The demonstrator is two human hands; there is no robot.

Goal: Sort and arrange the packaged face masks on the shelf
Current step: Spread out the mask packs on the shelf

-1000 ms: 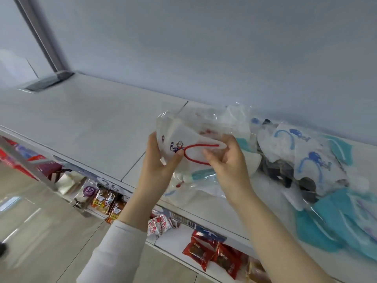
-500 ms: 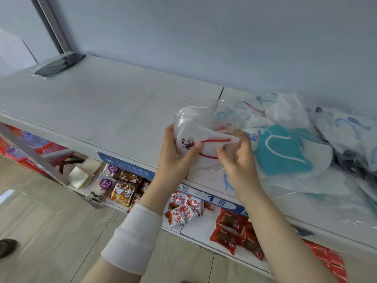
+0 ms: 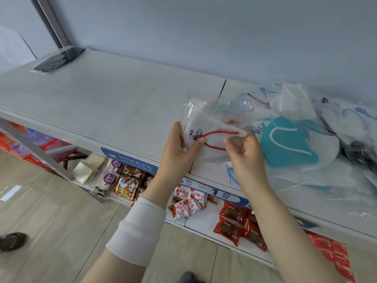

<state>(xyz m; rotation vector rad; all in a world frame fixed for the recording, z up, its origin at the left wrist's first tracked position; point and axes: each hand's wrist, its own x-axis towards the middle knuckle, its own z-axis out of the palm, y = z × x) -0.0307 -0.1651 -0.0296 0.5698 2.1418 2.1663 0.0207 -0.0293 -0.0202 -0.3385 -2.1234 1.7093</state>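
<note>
White packaged mask with red ear loop (image 3: 212,137) gripped by both hands: left hand (image 3: 179,148) and right hand (image 3: 244,156), above white shelf (image 3: 102,103).

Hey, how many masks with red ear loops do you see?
2: one in the packet held by left hand and right hand, a second mask behind, atop the pile. Others may lie hidden.

Shelf top (image 3: 102,103) open on your left, dark packet (image 3: 59,59) at far corner, mask pile (image 3: 289,144) blocking your right.
</note>
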